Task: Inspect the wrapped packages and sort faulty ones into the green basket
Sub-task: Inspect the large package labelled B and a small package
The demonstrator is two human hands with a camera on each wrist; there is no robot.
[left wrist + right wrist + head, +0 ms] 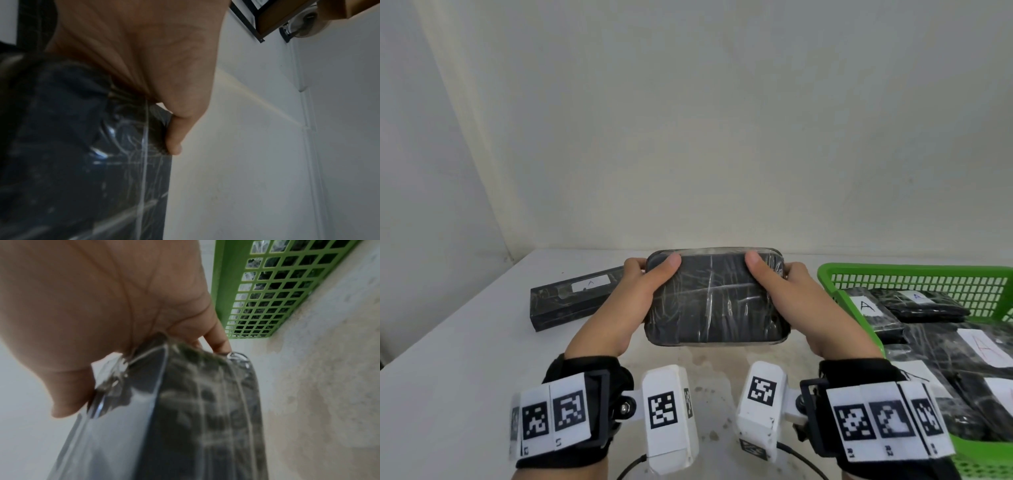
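Head view: both the left hand (631, 301) and right hand (799, 301) clamp a wrapped package (714, 298) above the table, left of the basket (914, 274). Several packages already lie inside the basket; one long package (571, 298), farther left, seems still unsorted.

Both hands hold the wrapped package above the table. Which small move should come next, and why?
Probably turn the package over. Left hand and right hand grip its ends, and the face shown carries no label.
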